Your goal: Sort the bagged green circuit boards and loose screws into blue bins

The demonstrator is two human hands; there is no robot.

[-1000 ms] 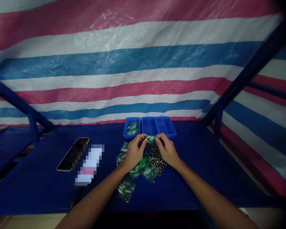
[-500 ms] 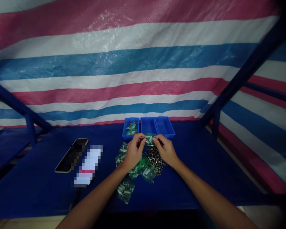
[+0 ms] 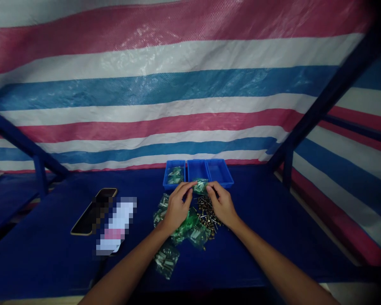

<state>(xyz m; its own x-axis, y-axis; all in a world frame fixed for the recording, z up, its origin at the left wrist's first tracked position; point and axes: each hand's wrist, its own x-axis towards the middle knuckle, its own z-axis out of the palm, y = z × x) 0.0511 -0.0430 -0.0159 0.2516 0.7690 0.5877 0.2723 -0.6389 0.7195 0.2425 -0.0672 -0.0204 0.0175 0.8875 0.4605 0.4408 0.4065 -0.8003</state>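
Head view: bag (image 3: 200, 185) between both hands, just nearer than the bins (image 3: 220, 173); metal parts (image 3: 206, 210) nearer still.
Left hand (image 3: 177, 206): fingertip at the bag's left edge, thumb lower; cannot tell whether pinching.
Right hand (image 3: 224, 206): thumb and finger narrowed on the right edge.
Bag: grip lightly at both edges, level, evenly taut.
Metal parts: best left undisturbed by wrists.
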